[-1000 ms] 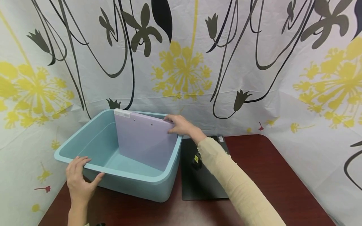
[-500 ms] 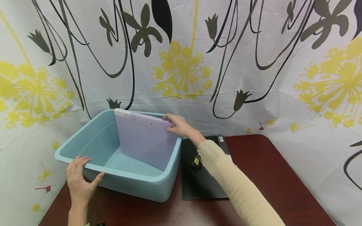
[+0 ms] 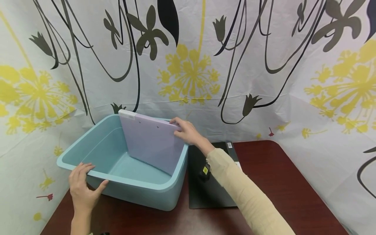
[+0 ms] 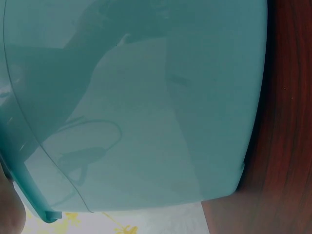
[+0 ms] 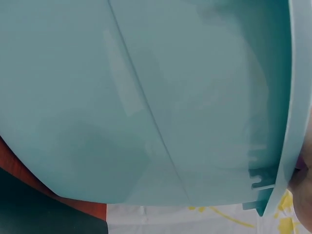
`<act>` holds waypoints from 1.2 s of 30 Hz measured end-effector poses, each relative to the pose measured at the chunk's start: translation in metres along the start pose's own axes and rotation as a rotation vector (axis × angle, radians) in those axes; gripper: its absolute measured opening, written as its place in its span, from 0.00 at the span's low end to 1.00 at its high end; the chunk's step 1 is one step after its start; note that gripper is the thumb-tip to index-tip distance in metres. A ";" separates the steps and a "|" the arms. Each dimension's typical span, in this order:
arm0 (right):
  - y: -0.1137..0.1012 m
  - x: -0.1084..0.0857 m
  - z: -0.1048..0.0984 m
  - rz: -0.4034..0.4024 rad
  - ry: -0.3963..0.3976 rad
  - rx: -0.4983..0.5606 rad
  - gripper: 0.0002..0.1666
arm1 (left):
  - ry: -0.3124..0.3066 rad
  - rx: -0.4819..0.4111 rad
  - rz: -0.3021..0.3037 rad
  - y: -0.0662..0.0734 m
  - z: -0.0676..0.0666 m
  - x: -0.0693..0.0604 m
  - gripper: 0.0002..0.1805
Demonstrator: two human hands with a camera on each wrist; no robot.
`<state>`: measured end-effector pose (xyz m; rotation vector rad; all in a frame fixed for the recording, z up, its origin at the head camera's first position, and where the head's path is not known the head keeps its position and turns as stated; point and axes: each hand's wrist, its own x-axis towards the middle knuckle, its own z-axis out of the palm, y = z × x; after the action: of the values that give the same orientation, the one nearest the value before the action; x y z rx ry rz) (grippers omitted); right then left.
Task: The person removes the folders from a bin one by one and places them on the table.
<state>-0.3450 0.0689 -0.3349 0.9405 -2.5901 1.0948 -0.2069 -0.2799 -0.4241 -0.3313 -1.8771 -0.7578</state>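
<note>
A light blue tub (image 3: 132, 182) stands on the left part of the table. Inside it a flat purple folder (image 3: 152, 140) leans upright, its white-labelled top corner above the far rim. My right hand (image 3: 188, 132) pinches the folder's upper right corner, thumb on the near face and fingers over the top edge. On the tub's near left rim rests my left hand (image 3: 83, 187), fingers over the edge and thumb spread along the outside. Each wrist view is mostly filled by the tub's outer wall (image 4: 146, 107), with only a sliver of hand at the edge.
A flat black item (image 3: 211, 192) with a barcode label lies on the dark red table (image 3: 264, 169) just right of the tub, partly under my right sleeve (image 3: 243, 186). A patterned white cloth (image 3: 188, 107) hangs behind and at both sides.
The folder's left end has risen slightly and its lower edge has shifted up and back in the tub, with my right hand still on its corner. My left hand has stayed put.
</note>
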 end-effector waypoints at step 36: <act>-0.055 -0.036 -0.048 -0.171 0.555 0.306 0.20 | -0.009 0.013 -0.020 -0.001 0.001 -0.001 0.46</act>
<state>-0.2868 0.0902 -0.2823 0.7560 -1.9020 1.4770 -0.2077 -0.2802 -0.4261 -0.3086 -1.8951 -0.7589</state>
